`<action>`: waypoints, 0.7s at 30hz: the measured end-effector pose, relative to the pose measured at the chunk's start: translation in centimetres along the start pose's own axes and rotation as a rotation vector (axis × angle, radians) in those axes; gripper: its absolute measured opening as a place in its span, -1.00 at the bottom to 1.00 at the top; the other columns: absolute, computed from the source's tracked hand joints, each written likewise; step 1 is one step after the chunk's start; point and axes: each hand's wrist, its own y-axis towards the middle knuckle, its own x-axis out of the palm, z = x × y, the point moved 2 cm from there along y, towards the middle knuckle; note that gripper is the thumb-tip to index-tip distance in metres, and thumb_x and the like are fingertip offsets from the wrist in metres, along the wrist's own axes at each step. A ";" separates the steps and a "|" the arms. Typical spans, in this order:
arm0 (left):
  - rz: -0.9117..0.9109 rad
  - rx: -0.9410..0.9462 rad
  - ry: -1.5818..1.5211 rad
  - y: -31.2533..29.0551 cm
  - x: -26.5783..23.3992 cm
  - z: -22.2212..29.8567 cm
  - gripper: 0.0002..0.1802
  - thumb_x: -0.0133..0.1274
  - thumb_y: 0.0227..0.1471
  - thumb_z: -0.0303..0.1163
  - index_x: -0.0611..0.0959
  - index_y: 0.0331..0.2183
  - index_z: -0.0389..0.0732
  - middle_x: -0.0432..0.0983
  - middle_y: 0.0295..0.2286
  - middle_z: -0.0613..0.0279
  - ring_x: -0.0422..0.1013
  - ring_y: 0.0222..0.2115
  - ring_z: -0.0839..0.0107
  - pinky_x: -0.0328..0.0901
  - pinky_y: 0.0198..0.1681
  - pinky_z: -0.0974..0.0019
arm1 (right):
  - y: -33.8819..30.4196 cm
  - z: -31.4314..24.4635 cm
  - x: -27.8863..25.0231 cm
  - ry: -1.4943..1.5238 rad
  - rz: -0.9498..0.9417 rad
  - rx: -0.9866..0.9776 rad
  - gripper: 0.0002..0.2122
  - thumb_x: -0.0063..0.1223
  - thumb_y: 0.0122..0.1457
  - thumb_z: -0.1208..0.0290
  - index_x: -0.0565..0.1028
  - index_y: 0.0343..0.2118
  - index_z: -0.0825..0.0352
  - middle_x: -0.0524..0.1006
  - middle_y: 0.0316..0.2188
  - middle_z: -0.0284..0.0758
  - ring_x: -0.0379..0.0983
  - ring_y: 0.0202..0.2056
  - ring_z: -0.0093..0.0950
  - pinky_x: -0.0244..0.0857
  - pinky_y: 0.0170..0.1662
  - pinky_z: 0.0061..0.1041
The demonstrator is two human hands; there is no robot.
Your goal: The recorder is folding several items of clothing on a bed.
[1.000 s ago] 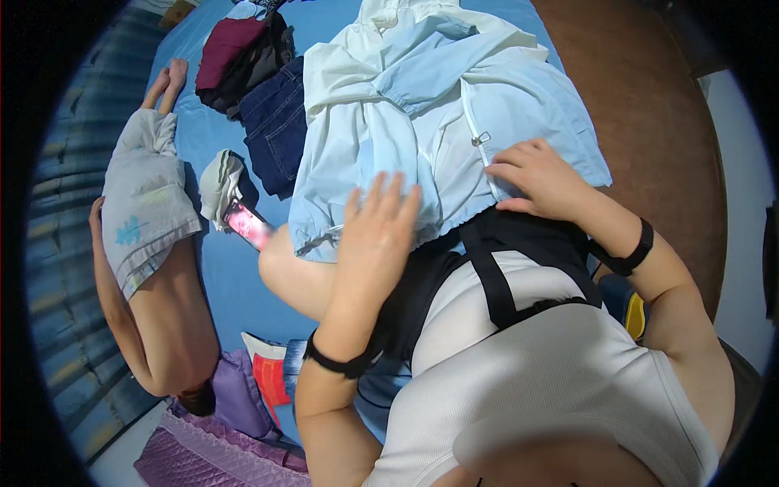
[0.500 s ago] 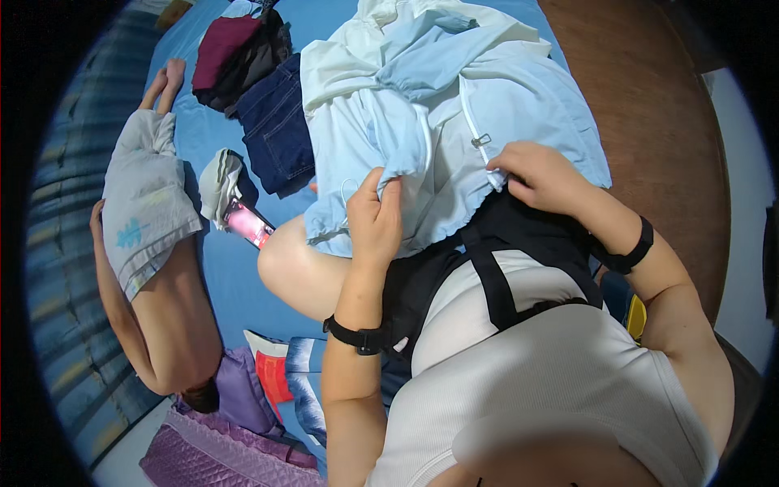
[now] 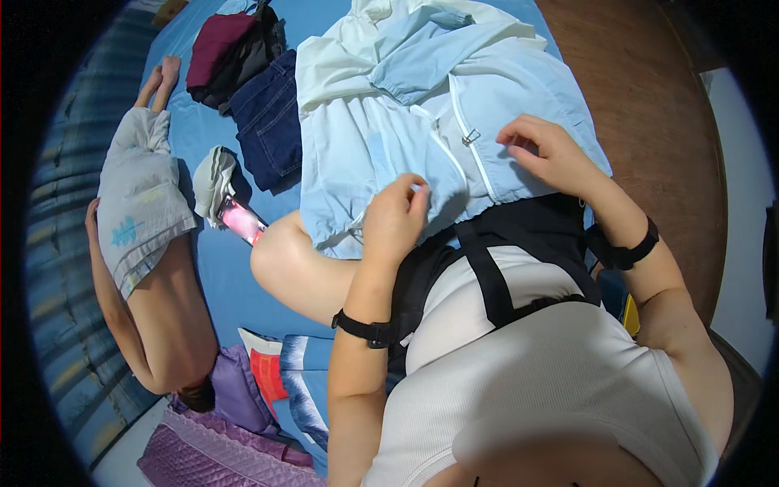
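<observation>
Right hand (image 3: 556,154) shifted; jeans (image 3: 268,122) beside jacket (image 3: 527,93).

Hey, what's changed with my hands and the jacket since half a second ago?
Your right hand has let go of the white zip edge and lifted off the jacket. Your left hand has shifted right and appears to have released the left front panel, which now lies flatter. The dark jeans and phone stayed put.

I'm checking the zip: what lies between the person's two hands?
The head view shows the jacket, with its white front edges, between the left hand and the right hand.
</observation>
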 end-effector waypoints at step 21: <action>-0.381 -0.215 -0.739 9.1 6.3 0.4 -0.70 0.04 -0.06 -0.23 0.52 -0.66 -0.23 0.34 -0.74 0.38 0.22 -0.74 0.62 0.07 -0.68 0.55 | 3.8 1.2 4.4 -0.666 -0.148 0.150 -0.78 0.08 -0.09 0.26 0.39 -0.50 0.30 0.45 -0.53 -0.23 0.39 -0.49 -0.21 0.26 -0.44 -0.27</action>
